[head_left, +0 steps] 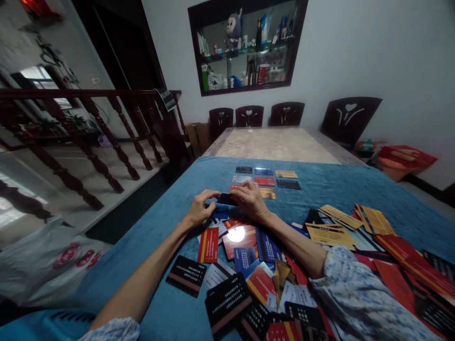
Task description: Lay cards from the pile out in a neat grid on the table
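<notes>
Over the blue cloth, a black card (226, 199) is held between my two hands. My left hand (202, 207) grips its left end with curled fingers, thumb below. Fingers of my right hand (250, 199) close over its right side and hide part of it. Just under the black card lies a blue card (221, 211). Beyond my hands, several cards are laid in rows, among them a red card (264, 182), a dark card (288, 184) and a gold card (267, 193). Nearer me spreads a loose heap of cards (245, 258) in red, blue, black and white.
A second pile of cards (332, 234) lies right of my right forearm. The blue cloth (170, 208) covers the near part of the table (263, 142). Chairs (287, 113) stand behind it, a railing (117, 137) and a white plastic bag (53, 265) at left.
</notes>
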A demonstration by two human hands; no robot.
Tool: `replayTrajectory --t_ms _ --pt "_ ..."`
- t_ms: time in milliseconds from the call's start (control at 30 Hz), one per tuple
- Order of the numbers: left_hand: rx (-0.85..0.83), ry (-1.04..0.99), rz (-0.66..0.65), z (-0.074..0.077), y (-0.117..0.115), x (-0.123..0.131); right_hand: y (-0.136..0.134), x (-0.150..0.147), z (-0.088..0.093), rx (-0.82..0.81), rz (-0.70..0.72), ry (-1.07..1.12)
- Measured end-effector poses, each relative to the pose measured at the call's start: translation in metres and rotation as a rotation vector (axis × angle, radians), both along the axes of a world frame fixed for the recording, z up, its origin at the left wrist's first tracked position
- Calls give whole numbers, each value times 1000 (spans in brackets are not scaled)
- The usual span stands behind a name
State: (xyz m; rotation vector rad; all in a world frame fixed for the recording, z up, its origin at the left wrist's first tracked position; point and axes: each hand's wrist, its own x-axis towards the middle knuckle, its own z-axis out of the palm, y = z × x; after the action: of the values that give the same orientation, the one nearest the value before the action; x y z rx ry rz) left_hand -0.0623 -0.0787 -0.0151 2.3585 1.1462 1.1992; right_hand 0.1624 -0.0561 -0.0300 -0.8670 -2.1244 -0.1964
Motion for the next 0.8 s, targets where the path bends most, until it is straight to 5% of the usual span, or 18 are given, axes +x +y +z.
replayTrajectory --t_ms 233,533,800 --pt "18 12 47 -5 3 2 0 -1 0 13 30 -62" --pt "-42 85 185 -10 11 -7 2 5 -5 -172 -9 -72" --pt "-50 128 173 -17 16 -9 2 2 -6 -306 -52 -181"
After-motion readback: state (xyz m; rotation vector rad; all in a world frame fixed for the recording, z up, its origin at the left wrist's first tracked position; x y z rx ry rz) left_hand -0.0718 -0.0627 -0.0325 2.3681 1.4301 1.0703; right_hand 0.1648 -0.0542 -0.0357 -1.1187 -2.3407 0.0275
